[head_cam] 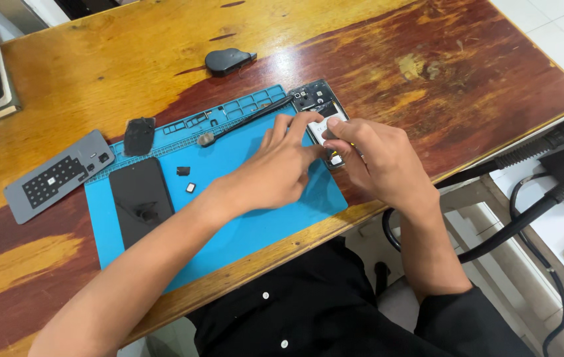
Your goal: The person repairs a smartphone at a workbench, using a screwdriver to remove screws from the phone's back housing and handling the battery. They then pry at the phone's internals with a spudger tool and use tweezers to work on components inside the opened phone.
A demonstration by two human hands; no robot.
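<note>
Left hand (281, 168): fingertips pinning opened phone (322, 112) flat on blue mat (255, 225) | right hand (376, 158): pinching pale inner part (325, 127), steadied for fine work

Worn wooden table (427, 73), blue mat (255, 218), grey plate (57, 175), black case (228, 61)

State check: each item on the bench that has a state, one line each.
opened phone: back off, insides showing, at the mat's right edge
left hand: fingertips on the phone
right hand: pinching a small pale part over the phone
black panel: lying flat on the blue mat
grey plate: flat on the table, off the mat
black-handled tool: lying unheld on the mat
</note>
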